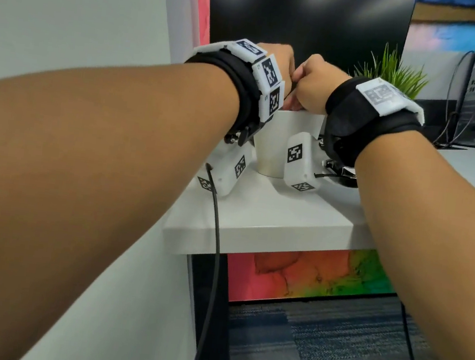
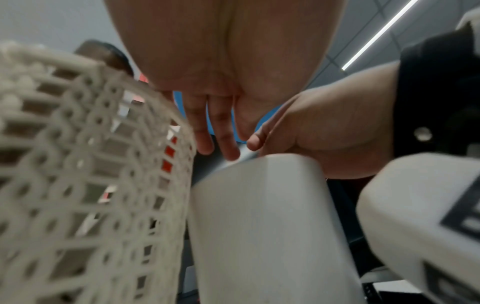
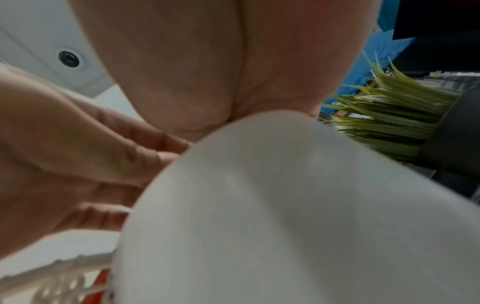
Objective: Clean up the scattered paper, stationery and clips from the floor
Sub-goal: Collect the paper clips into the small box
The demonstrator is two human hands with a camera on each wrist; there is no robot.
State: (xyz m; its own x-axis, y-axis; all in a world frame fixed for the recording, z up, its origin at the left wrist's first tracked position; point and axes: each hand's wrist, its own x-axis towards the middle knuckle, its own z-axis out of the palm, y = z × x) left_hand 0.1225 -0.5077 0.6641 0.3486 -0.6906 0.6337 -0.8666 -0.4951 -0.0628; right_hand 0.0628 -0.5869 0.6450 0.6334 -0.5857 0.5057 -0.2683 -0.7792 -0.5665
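Markers in black-and-white squares, no legible writing, cover both wristbands. Left hand (image 1: 276,63) and right hand (image 1: 315,85) meet knuckle to knuckle at upper centre, above the white cup (image 1: 279,143) on the table (image 1: 255,220). Left fingers (image 2: 205,131) hang straight, pressed together; right fingers curl, contents unclear. White mesh basket (image 2: 85,174) stands beside the cup.

The scene is bright and evenly lit. In the left wrist view a ceiling light strip (image 2: 379,35) glows white above the white cup (image 2: 262,226). The black monitor (image 1: 308,16) behind the cup shows soft grey glare. Both wrist views are blurred, and the woven basket (image 2: 85,174) beside the cup is out of focus. The forearms swell at the head view's edges.
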